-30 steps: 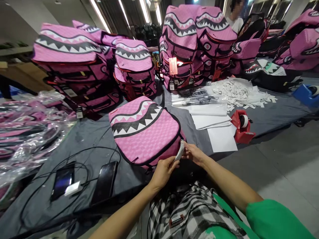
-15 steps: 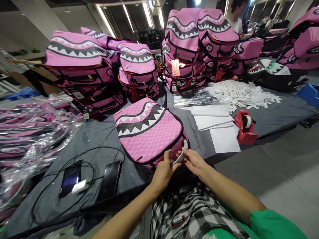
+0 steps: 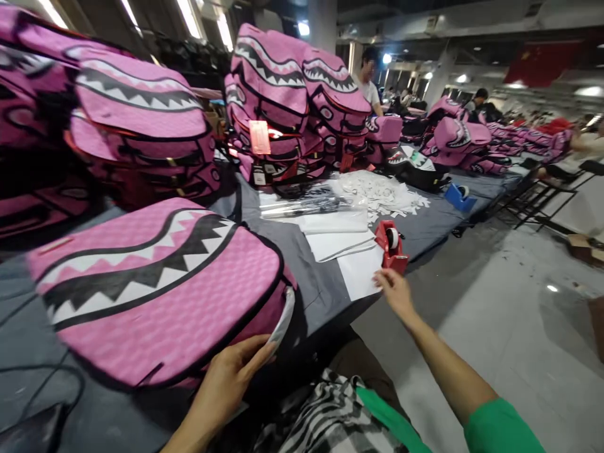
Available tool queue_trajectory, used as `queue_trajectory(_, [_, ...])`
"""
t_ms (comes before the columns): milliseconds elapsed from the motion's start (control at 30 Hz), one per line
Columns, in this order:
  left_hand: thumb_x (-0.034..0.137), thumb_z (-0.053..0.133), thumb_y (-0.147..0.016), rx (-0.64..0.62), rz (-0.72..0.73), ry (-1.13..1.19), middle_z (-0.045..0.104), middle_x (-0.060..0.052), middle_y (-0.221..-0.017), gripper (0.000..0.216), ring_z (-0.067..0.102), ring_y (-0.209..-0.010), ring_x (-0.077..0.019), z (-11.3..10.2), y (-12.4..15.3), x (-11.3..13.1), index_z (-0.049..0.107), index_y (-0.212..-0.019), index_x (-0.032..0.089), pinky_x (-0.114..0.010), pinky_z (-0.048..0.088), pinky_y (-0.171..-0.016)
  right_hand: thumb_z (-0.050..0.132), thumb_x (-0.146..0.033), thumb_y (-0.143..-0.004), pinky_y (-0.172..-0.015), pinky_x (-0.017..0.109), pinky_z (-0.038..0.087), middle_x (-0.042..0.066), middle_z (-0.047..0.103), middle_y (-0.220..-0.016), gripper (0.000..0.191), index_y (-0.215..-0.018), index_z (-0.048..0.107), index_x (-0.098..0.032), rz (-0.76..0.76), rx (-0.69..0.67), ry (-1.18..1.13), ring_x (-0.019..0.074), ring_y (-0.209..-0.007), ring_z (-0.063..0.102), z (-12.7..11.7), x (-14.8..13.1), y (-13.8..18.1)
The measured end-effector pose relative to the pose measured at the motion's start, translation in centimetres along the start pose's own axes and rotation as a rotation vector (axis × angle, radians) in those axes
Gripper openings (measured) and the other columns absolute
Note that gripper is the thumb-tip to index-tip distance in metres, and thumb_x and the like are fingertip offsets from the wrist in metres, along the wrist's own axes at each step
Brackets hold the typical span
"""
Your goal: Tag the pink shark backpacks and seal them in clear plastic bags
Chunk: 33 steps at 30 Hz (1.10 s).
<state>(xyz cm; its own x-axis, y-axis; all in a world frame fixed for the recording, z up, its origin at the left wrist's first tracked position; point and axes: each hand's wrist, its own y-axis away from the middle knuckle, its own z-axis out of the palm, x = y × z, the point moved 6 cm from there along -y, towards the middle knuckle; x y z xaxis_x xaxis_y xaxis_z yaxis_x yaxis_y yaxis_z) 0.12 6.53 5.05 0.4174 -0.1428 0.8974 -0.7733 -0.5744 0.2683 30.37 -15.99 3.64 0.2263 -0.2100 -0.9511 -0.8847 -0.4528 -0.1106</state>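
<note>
Tape dispenser [image 3: 391,246] sits at twelve o'clock, just beyond the open right hand [image 3: 396,292]; left hand [image 3: 231,377] grips the white strip [image 3: 283,318] on the backpack [image 3: 155,289].

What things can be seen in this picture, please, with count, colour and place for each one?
backpack: one, pink with toothed mouth, flat on the near table.
strip: one, white, at that backpack's near corner.
backpack stacks: many, pink, behind it.
tape dispenser: one, red, at the table edge.
paper sheets: several, white, beside the red dispenser.
paper slips: one heap, white, farther back.
blue dispenser: one, blue, farther along the table.
table cover: one, grey, under everything.
left hand: one, holding the strip's end.
right hand: one, open, near the red dispenser.
</note>
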Motion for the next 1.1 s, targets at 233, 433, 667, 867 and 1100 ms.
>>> queue_trajectory(233, [0.073, 0.075, -0.052, 0.129, -0.057, 0.107, 0.079, -0.007, -0.098, 0.068, 0.072, -0.102, -0.034, -0.1, -0.3, -1.2, 0.077, -0.094, 0.02, -0.041, 0.055, -0.099, 0.062, -0.066, -0.07, -0.071, 0.033, 0.045, 0.009, 0.071, -0.076, 0.05, -0.073, 0.07, -0.017, 0.079, 0.369, 0.248, 0.023, -0.073, 0.061, -10.8, 1.7, -8.3])
queue_trajectory(433, [0.067, 0.079, -0.053, 0.193, -0.044, 0.161, 0.078, -0.008, -0.1, 0.066, 0.072, -0.103, -0.0342, -0.1, -0.1, -1.1, 0.077, -0.098, 0.019, -0.044, 0.055, -0.099, 0.066, -0.062, -0.064, -0.062, 0.029, 0.039, 0.004, 0.063, -0.058, 0.044, -0.059, 0.064, -0.018, 0.121, 0.32, 0.186, 0.0182, -0.061, 0.053, -8.8, 2.0, -9.8])
queue_trajectory(667, [0.067, 0.078, -0.062, 0.229, 0.063, 0.13, 0.078, -0.007, -0.1, 0.06, 0.074, -0.097, -0.0318, -0.4, 0.2, -1.2, 0.078, -0.099, 0.02, -0.04, 0.061, -0.09, 0.071, -0.054, -0.07, -0.058, 0.026, 0.036, 0.0, 0.058, -0.063, 0.035, -0.068, 0.055, -0.022, 0.077, 0.389, -0.015, 0.0161, -0.063, 0.049, -9.6, 1.1, -4.2])
queue_trajectory(867, [0.065, 0.079, -0.064, 0.222, 0.09, 0.165, 0.079, -0.009, -0.096, 0.059, 0.074, -0.094, -0.0304, -0.1, 0.5, -0.3, 0.077, -0.099, 0.017, -0.039, 0.062, -0.085, 0.069, -0.068, -0.074, -0.043, 0.021, 0.025, -0.01, 0.029, -0.054, 0.058, -0.066, 0.03, -0.026, 0.229, 0.206, -0.397, 0.01, -0.047, 0.029, 0.8, 2.0, 0.2])
queue_trajectory(1100, [0.047, 0.087, -0.057, 0.164, 0.043, 0.195, 0.076, -0.012, -0.109, 0.062, 0.072, -0.104, -0.0318, 0.4, 0.9, 0.7, 0.074, -0.108, 0.014, -0.046, 0.055, -0.1, 0.069, -0.065, -0.08, -0.047, 0.023, 0.025, -0.008, 0.042, -0.054, 0.047, -0.076, 0.051, -0.022, 0.167, -0.686, -0.585, 0.0084, -0.048, 0.032, 17.3, -4.4, 10.8])
